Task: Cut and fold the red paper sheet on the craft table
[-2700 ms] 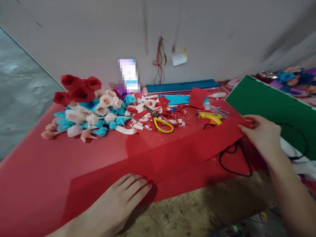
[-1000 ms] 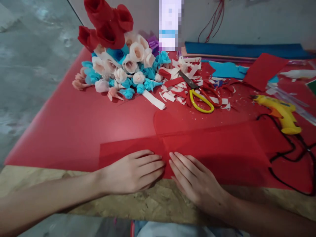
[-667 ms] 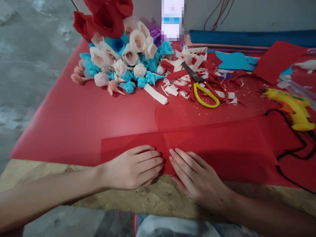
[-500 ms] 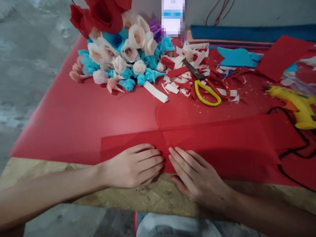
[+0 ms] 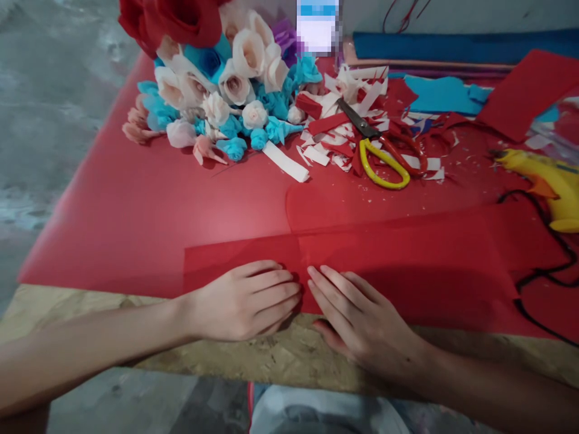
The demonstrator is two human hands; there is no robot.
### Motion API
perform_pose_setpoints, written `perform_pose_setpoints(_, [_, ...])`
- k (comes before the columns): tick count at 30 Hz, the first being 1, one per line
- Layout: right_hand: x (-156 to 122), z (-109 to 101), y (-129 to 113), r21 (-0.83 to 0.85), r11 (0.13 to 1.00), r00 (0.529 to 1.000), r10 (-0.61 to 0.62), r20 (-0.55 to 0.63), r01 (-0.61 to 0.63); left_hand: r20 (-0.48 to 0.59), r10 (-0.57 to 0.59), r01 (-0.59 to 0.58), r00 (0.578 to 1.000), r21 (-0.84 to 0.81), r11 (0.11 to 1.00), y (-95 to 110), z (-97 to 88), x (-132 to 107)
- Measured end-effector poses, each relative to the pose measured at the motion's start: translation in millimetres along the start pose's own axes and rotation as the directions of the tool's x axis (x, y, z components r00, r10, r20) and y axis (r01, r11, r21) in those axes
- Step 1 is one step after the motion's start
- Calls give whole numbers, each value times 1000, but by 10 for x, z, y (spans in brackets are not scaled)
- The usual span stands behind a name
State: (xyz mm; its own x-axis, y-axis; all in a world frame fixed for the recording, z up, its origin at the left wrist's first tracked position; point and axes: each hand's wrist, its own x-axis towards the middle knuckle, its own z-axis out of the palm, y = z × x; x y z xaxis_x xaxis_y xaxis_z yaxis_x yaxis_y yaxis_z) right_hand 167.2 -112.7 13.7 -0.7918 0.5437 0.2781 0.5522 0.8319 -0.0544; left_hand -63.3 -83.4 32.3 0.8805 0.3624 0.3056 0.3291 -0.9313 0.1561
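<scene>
A long sheet of red paper (image 5: 407,271) lies along the front of the red-covered table, with a crease or seam near its middle. My left hand (image 5: 251,301) rests palm down on its near edge, fingers side by side and slightly bent, the thumb hidden. Just right of the crease, my right hand (image 5: 357,313) lies with fingers stretched out flat on the paper, its thumb at the near edge. A small gap separates the two hands' fingertips. Behind the sheet, a rounded piece of red paper (image 5: 312,208) shows against the tabletop.
Paper flowers (image 5: 235,87) crowd the back left. Scissors (image 5: 380,147) with yellow and red handles lie on white and red paper scraps (image 5: 321,135). A yellow glue gun (image 5: 552,187) with a black cord is at right. A bare board edge (image 5: 289,352) runs along the front.
The view has shifted slightly, so things at the back sit a little higher in the picture. Both hands stay in nearly the same place on the red paper.
</scene>
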Motion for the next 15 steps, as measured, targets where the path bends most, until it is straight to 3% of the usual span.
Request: perform_pose_setpoints(15, [19, -13, 9, 15, 1000, 1000, -1, -17, 2, 31, 13, -14, 999, 30, 999, 8, -7, -22])
